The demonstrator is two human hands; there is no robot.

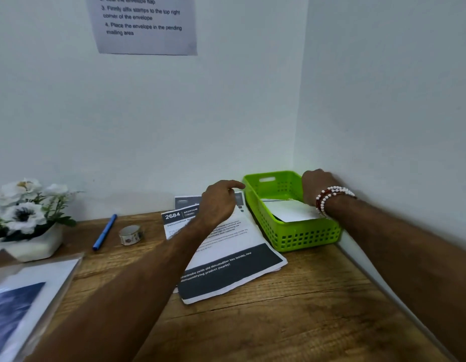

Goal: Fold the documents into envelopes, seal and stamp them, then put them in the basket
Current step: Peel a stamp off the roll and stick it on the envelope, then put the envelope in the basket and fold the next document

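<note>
A lime-green perforated plastic basket [307, 237] stood in the far right corner of the wooden desk [318, 309], close against both walls. Inside it lay a white paper envelope [292, 211], flat and slightly askew, its right end hidden under the person's wrist. The right hand [316, 185], with red and white beaded bracelets [331, 195] at the wrist, reached into the basket's far right corner; its fingers were turned away from the camera, so I could not tell whether it gripped anything. The left hand [219, 203] hovered over the stack of printed documents with black bands [226, 259], fingers loosely relaxed and holding nothing, one finger stretched towards the basket's near rim. The documents lay just left of the basket, their top sheet slanted. Farther left on the desk were a small roll of patterned tape [131, 234] and a blue pen [105, 232], near each other but apart. A white pot of white artificial flowers [25, 218] sat at the left edge, with a clear plastic sleeve holding a blue print [23, 304] in front of it. A printed instruction sheet [145, 22] hung on the wall above.
</note>
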